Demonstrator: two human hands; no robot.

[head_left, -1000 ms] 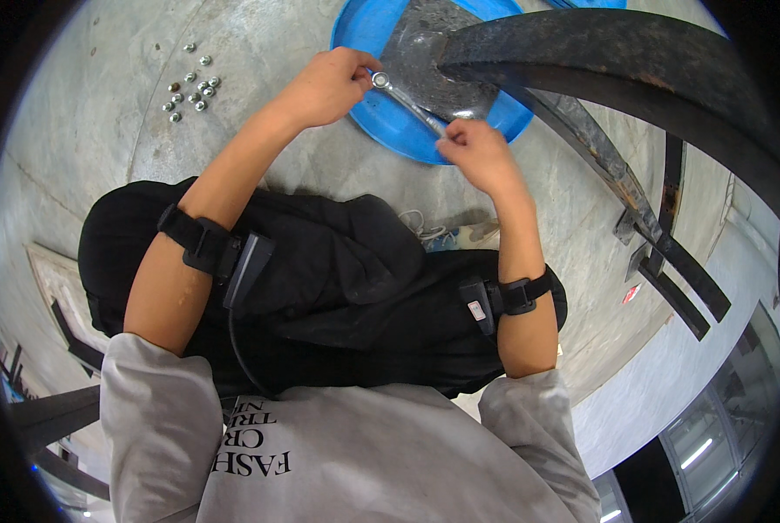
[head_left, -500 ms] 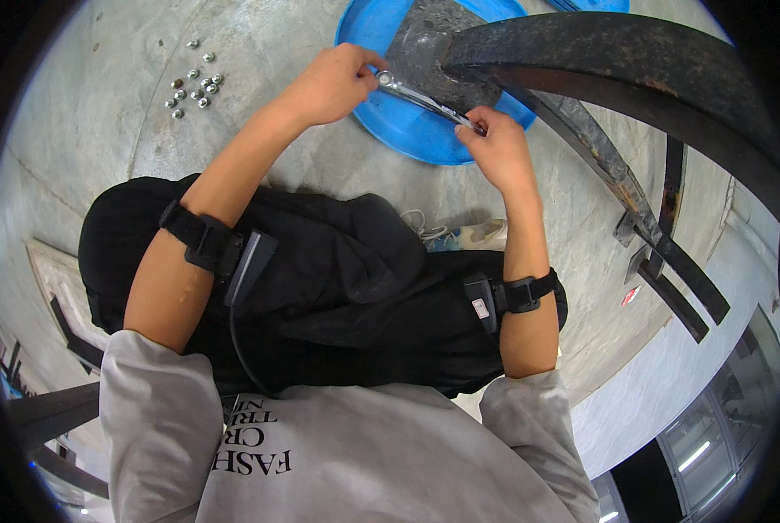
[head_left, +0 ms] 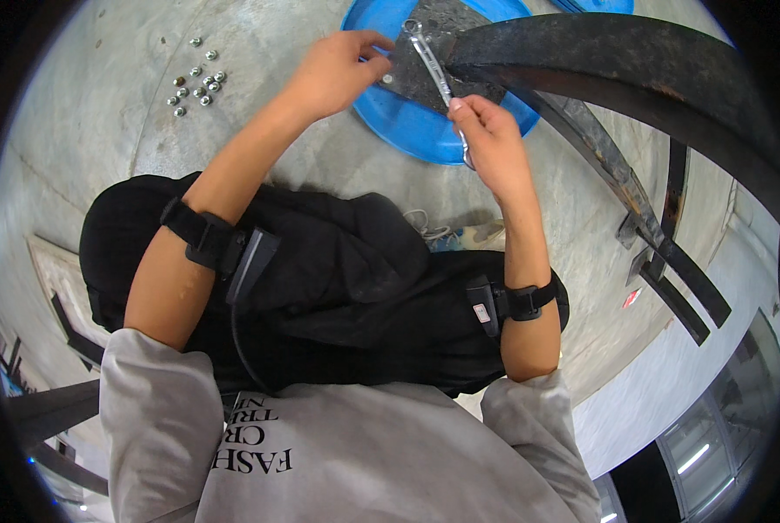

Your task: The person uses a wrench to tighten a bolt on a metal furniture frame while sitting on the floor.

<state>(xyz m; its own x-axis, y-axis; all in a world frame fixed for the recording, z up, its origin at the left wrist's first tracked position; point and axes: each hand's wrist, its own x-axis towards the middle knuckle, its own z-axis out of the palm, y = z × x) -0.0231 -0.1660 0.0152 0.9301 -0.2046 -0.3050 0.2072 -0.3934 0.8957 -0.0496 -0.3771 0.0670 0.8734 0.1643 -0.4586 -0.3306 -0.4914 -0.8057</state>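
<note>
My right hand point(head_left: 492, 138) grips a shiny combination wrench point(head_left: 431, 63) near its lower end. The ring end of the wrench points up and away over a dark metal plate point(head_left: 425, 22). My left hand point(head_left: 345, 71) is at the near left rim of the blue round base point(head_left: 407, 139), its fingers apart and holding nothing. Close to its fingertips, a small silver nut or bolt head point(head_left: 387, 78) shows at the plate's left corner. The plate lies on the blue base, at the foot of a thick curved black beam point(head_left: 617, 57).
Several silver nuts point(head_left: 200, 91) lie scattered on the grey floor point(head_left: 85, 131) at the upper left. Black metal legs point(head_left: 612, 166) stand to the right below the curved beam. Another blue round piece point(head_left: 608, 4) shows at the top edge.
The wrench has come away from my left fingers and from the plate's corner. Its ring end has swung up and to the right, still in my right hand. My left fingers have opened.
</note>
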